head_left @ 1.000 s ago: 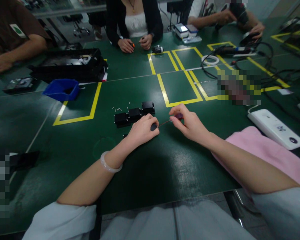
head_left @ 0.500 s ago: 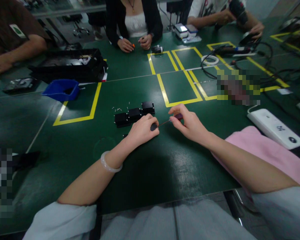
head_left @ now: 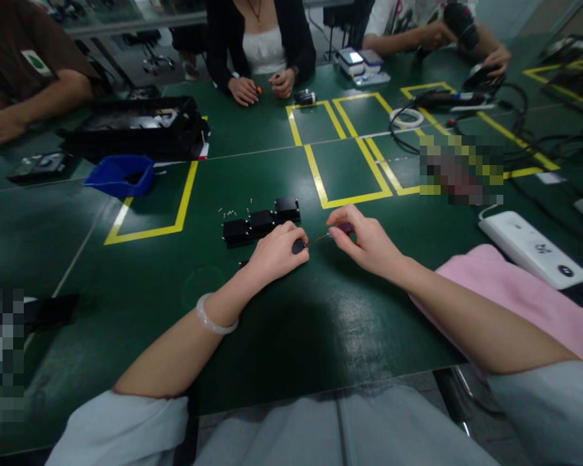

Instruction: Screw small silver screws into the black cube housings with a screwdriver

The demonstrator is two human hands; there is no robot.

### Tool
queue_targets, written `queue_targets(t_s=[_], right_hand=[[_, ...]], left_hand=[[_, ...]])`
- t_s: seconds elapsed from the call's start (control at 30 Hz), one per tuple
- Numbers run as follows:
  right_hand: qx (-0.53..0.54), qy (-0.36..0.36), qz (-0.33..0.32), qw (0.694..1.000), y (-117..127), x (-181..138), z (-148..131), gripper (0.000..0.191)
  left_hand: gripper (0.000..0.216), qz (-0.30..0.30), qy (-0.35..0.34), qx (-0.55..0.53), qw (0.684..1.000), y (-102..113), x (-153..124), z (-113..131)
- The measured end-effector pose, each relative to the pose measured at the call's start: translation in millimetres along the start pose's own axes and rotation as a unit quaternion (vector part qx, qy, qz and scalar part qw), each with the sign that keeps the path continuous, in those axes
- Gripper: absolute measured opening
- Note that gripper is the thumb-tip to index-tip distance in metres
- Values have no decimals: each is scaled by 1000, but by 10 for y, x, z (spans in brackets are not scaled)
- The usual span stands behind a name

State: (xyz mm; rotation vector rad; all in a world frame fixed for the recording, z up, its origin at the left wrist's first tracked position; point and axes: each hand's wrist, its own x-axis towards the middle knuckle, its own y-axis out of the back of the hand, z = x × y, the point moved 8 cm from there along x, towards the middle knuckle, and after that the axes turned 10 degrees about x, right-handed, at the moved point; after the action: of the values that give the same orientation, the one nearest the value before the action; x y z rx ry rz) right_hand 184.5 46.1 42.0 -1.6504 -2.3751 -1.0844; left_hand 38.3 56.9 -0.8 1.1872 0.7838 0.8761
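Note:
My left hand (head_left: 282,251) is closed around a small black part (head_left: 298,246), mostly hidden by the fingers. In my right hand (head_left: 359,237) is a screwdriver (head_left: 346,228) with a dark reddish handle, gripped between thumb and fingers. Its thin shaft points left and its tip meets the black part. Just beyond my left hand, black box-shaped pieces (head_left: 262,222) stand in a slanting row on the green table. Several tiny screws (head_left: 230,212) lie scattered behind them. Another dark piece shows partly beside my left wrist.
A blue bin (head_left: 120,175) and a large black housing (head_left: 136,126) sit at the left. On the right are a white power bank-like device (head_left: 534,248), a pink cloth (head_left: 500,285) and black cables (head_left: 525,110). Other people sit across the green table (head_left: 291,356).
Both hands hold nearly the same place and pose. The screwdriver handle looks slightly turned in my right fingers.

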Motion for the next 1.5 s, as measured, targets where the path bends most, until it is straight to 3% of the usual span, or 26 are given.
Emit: queue_targets(t_s=[0.2, 0.7, 1.5], right_hand=[[-4, -10, -14, 1000, 5, 11, 13, 16], [15, -9, 4, 1000, 4, -3, 38, 9], [-10, -16, -8, 1000, 11, 3, 23, 14]], left_hand=[[22, 1, 3, -1, 1000, 7, 1, -6], [22, 9, 1, -2, 1000, -12, 5, -13], [23, 1, 2, -2, 1000, -19, 8, -16]])
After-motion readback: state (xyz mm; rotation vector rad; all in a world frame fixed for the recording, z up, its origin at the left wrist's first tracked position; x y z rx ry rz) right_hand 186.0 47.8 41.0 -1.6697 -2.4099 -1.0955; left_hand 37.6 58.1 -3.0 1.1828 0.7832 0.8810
